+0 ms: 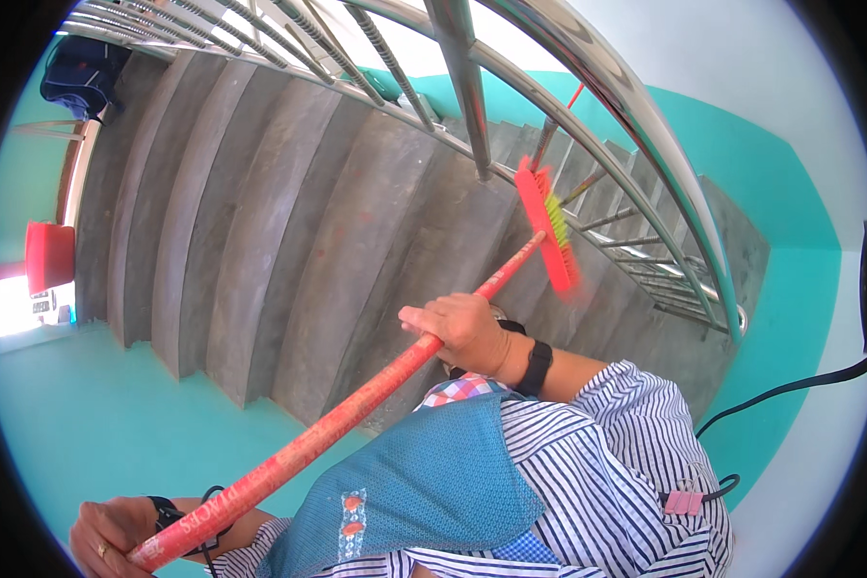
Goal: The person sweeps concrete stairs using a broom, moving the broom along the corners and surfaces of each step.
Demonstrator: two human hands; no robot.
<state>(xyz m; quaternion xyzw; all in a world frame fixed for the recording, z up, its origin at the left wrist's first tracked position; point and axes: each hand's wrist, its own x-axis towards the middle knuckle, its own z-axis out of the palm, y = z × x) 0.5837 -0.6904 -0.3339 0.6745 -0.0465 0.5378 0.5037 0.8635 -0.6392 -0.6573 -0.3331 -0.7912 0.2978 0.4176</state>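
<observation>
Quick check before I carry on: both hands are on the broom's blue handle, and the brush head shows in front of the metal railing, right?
Not quite: the handle is red, as the head view shows. The left hand and right hand are both on it, and the brush head shows in front of the metal railing.

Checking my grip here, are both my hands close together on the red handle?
No, the left hand grips the handle at its end, while the right hand holds it nearer the brush head.

Pale capitals (208,511) (slanting) mark the red handle (342,409).
</observation>
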